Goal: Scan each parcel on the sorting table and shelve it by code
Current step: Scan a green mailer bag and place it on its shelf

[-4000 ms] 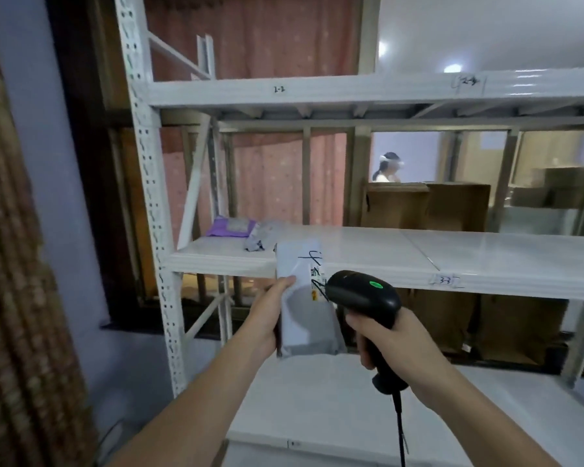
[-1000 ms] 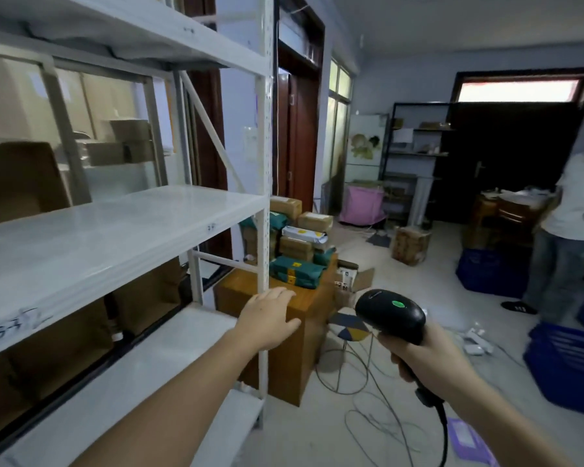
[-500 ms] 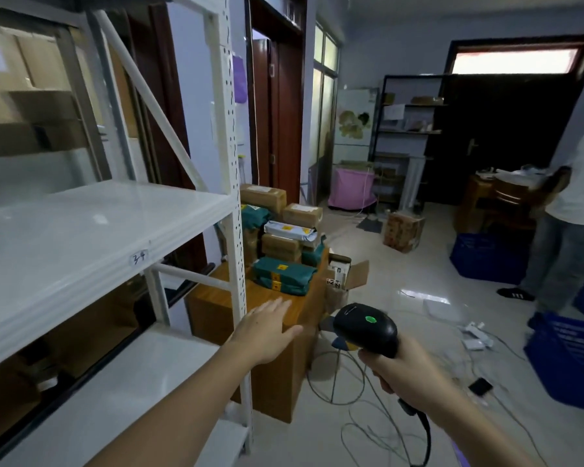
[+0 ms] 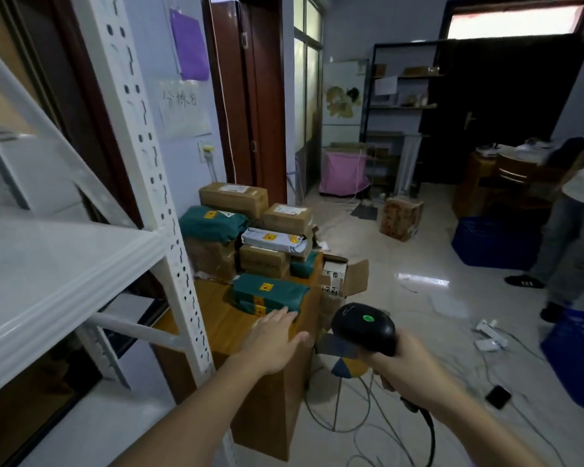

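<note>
A white shelf (image 4: 58, 264) is seen at left, its upright post (image 4: 169, 251) standing just beside the wooden table (image 4: 216, 325). Parcels are stacked there — a green parcel (image 4: 270, 293) nearest. The left hand (image 4: 272, 342) is stretched flat over the table, grasping nothing. The scanner (image 4: 363, 326) is gripped by the right hand (image 4: 415, 372). Cables (image 4: 361, 419) are strewn on the floor.

My left hand (image 4: 273, 343) reaches forward, palm down, fingers straight. My right hand (image 4: 407, 367) is curled in a grip.

Bystander (image 4: 577, 210) cropped at right edge
</note>
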Motion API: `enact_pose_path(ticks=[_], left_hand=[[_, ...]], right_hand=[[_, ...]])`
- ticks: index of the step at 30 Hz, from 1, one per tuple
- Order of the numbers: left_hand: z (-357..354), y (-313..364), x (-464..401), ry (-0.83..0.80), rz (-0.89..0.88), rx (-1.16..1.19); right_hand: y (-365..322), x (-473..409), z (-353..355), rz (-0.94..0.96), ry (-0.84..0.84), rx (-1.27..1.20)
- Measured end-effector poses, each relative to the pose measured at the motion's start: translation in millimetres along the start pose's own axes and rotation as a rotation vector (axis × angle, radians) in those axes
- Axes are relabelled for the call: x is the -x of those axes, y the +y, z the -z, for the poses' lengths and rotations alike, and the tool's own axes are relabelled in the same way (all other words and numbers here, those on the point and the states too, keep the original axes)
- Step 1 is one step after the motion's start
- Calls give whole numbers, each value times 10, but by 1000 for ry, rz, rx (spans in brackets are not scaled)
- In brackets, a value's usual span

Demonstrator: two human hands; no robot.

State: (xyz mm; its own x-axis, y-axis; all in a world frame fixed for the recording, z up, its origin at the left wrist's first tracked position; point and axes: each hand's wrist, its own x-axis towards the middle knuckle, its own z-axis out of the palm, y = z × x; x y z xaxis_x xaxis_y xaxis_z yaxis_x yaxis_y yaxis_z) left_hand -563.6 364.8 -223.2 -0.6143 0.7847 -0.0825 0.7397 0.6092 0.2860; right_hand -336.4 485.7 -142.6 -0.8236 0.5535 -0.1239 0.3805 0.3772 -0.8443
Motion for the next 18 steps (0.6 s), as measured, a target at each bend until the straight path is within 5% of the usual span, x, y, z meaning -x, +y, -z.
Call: enact_pose_path(ticks=[9,18], left_hand=[[-366,-248,-1387,-67,186,69],[-935,-969,-2294,-130,319,146]], right_hand=[[418,-1732,433,-12,-132,79],[536,-3034,153,-20,-236,186]])
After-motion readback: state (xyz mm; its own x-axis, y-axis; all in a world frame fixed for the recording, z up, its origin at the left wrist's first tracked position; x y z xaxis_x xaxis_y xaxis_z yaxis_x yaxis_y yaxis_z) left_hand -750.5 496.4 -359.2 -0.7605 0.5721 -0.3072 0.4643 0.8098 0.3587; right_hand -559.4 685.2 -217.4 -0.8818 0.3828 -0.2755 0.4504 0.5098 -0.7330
